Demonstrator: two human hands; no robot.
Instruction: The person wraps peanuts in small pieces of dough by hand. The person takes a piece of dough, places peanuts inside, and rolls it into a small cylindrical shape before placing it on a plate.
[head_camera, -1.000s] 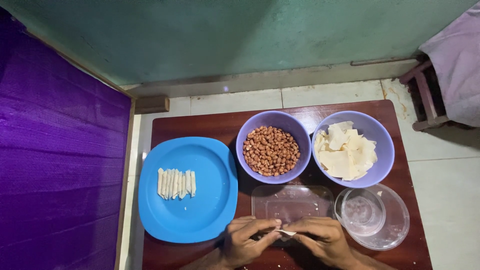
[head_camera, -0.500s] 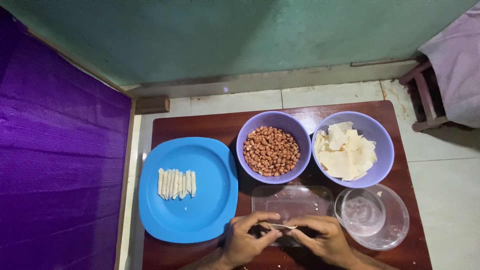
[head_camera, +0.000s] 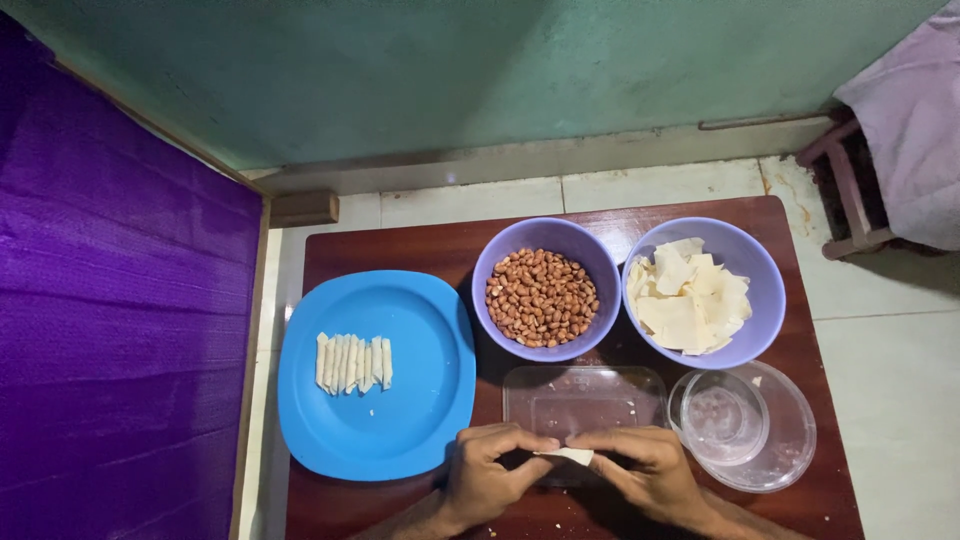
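Pastry strip (head_camera: 568, 456), pale, thin, pinched between fingers (head_camera: 530, 443)

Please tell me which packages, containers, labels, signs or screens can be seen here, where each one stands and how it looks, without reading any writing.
No labels, signs or screens show; only clear containers.
Clear rectangular plastic tray: on the brown table, just beyond both hands, almost empty with a few crumbs.
Clear round plastic container: right of the tray, near the table's front right corner, with a smaller clear round cup inside.
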